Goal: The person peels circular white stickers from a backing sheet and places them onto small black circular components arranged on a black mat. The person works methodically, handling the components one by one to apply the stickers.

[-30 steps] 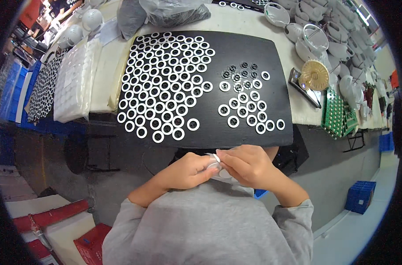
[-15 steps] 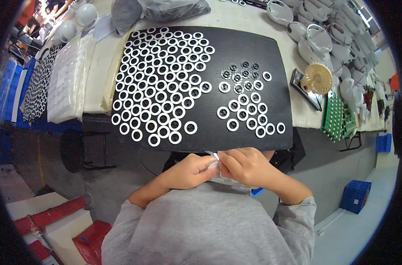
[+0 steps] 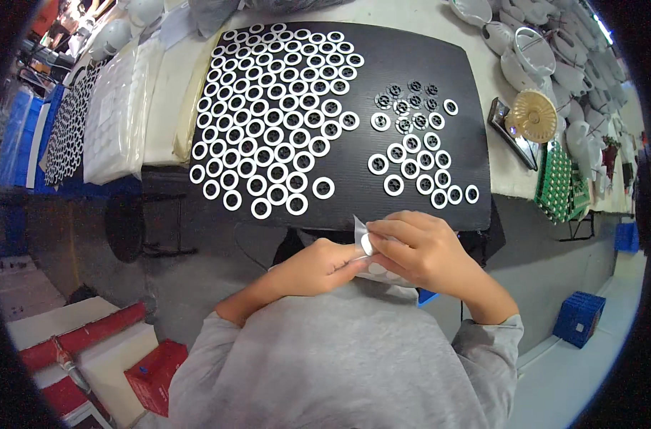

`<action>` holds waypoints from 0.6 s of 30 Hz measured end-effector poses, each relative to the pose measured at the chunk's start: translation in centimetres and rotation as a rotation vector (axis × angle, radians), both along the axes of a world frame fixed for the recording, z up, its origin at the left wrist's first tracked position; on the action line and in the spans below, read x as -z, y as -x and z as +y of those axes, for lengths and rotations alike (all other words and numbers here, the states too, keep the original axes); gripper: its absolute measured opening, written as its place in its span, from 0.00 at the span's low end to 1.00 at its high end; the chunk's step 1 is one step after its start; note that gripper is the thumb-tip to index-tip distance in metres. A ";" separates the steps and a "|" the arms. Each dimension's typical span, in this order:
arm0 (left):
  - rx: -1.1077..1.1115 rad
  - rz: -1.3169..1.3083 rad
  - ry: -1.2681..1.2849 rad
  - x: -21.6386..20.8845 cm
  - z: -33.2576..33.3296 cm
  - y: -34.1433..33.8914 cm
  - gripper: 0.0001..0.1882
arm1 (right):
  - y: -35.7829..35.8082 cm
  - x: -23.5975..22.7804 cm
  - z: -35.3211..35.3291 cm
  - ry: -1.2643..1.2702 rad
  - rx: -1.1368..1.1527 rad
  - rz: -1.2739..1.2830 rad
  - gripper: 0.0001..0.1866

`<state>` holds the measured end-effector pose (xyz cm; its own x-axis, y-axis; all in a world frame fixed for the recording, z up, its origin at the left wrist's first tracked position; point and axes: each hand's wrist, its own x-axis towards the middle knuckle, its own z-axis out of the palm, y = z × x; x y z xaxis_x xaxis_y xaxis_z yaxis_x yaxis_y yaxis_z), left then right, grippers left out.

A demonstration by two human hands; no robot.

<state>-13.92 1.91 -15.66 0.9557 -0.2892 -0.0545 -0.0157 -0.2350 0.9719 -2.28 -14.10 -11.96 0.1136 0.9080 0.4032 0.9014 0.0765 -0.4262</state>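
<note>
- Sheet [image 3: 384, 274], clear film with round white discs: held before the grey shirt [image 3: 325, 343], just off the board's near edge. Judged light, thin, pliable, probably slick and easily creased; best taken by its edges, off the disc faces.
- Left hand [image 3: 324, 268]: thumb and fingers pinched the sheet's left side.
- Right hand [image 3: 420, 247]: thumb and fingers closed at a raised flap, beside one tilted disc [image 3: 367, 244]; whether they gripped that disc itself could not be told.
- Board [image 3: 411, 53], black, flat, finely ribbed.
- White rings with dark centres [image 3: 275, 117]: large group at left, smaller group at right.
- Dark round parts [image 3: 414, 104], unringed: small cluster, right far side.
- Tabletop [image 3: 486, 79], pale, with bagged white stack [image 3: 118, 118] at left.
- Cream dish [image 3: 531, 116], overlapping a dark flat device [image 3: 508, 132]; green circuit boards [image 3: 554, 182] nearby.
- White housings [image 3: 526, 64]: heaped, far right.
- Room: grey floor [image 3: 218, 300]; red crate [image 3: 154, 372] lower left, blue crate [image 3: 580, 319] right.
</note>
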 end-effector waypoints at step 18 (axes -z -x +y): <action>0.029 0.138 0.032 -0.2 0.8 -0.1 0.20 | -3.4 -2.0 0.5 -0.039 0.275 -0.095 0.09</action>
